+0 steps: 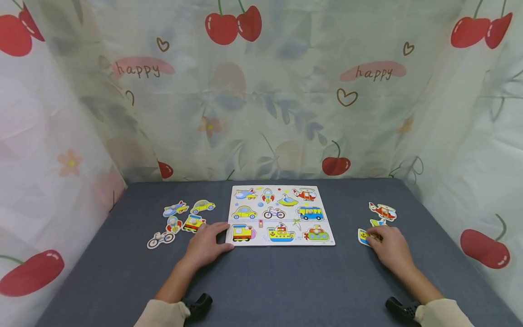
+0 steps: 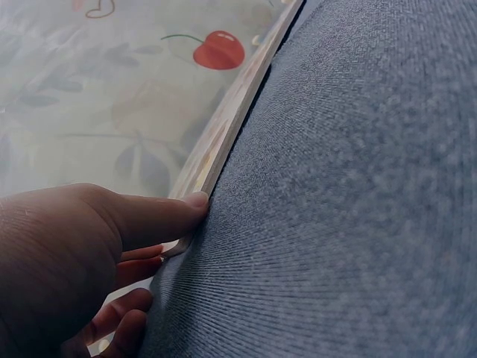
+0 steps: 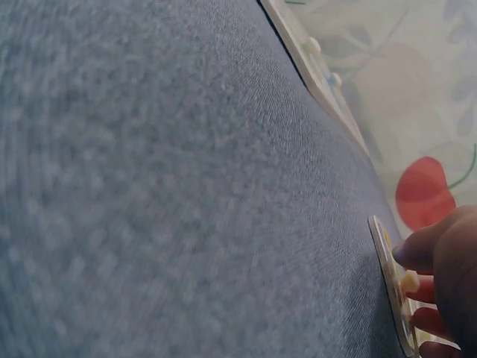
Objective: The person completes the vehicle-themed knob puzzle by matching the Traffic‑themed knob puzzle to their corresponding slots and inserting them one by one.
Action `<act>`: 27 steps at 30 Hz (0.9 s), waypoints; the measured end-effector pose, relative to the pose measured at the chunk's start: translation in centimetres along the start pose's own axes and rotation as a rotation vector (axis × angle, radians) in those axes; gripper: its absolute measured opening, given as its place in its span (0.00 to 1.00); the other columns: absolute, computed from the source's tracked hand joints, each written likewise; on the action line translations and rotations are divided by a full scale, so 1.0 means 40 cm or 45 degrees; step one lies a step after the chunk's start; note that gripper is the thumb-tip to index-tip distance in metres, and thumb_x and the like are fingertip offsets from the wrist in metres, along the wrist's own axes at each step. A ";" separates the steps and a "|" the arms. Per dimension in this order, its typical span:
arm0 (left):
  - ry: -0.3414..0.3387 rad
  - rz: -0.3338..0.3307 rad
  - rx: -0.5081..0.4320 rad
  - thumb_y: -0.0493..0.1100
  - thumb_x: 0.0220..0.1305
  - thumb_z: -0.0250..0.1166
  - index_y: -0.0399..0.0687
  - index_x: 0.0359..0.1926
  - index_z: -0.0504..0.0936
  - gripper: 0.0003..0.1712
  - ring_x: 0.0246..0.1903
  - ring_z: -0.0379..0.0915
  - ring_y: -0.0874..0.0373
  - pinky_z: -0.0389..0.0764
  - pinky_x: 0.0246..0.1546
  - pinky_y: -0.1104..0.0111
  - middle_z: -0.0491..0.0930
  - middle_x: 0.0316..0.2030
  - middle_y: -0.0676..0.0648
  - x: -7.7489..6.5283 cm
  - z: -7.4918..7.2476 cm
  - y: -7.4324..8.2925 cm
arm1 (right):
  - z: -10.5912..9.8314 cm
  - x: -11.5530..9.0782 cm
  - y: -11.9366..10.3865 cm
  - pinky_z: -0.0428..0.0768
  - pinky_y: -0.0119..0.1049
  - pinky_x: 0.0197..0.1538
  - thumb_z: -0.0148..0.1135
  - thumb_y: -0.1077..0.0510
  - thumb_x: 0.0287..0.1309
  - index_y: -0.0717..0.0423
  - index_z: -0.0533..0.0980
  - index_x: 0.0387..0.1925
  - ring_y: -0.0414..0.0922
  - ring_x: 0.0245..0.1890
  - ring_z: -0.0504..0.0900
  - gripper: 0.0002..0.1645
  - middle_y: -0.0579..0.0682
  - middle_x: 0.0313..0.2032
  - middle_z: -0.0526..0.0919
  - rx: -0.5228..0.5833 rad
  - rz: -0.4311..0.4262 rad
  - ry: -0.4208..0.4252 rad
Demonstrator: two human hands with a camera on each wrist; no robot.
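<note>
My left hand (image 1: 208,243) grips the near left corner of a white vehicle puzzle board (image 1: 282,242). In the left wrist view the thumb (image 2: 168,216) presses the board's front edge, and the other fingers lie around the side. My right hand (image 1: 390,247) pinches at a yellow and blue ship puzzle piece (image 1: 362,237), mostly hidden under the fingers. The right wrist view shows its small knob (image 3: 409,281) between thumb and fingers. Just behind that hand are a UFO piece (image 1: 377,222) and a red helicopter piece (image 1: 383,211).
Left of the board lie loose pieces: an airplane (image 1: 175,209), a car (image 1: 202,206), a rocket (image 1: 174,225), a train (image 1: 194,222) and a bicycle (image 1: 160,240). Knobbed bus (image 1: 310,213) and submarine (image 1: 316,233) pieces sit in the board. Dark cloth (image 1: 286,286) covers the table; patterned curtains surround it.
</note>
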State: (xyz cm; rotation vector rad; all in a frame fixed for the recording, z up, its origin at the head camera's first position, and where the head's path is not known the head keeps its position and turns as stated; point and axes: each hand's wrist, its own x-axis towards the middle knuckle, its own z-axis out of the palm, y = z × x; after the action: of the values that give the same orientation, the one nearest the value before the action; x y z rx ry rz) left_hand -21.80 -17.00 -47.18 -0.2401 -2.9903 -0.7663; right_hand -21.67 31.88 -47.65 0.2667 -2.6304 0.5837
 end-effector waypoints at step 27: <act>-0.010 0.003 -0.002 0.54 0.52 0.74 0.52 0.63 0.77 0.36 0.55 0.66 0.50 0.71 0.50 0.50 0.74 0.61 0.50 -0.001 -0.002 0.001 | -0.002 0.009 0.017 0.69 0.57 0.43 0.68 0.65 0.51 0.64 0.82 0.34 0.60 0.38 0.75 0.06 0.59 0.33 0.83 -0.059 0.055 -0.038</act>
State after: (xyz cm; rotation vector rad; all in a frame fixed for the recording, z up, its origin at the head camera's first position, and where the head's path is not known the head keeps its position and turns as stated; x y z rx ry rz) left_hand -21.77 -17.00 -47.08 -0.2476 -2.9960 -0.7695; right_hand -22.14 32.48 -47.68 0.2067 -2.6804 0.5363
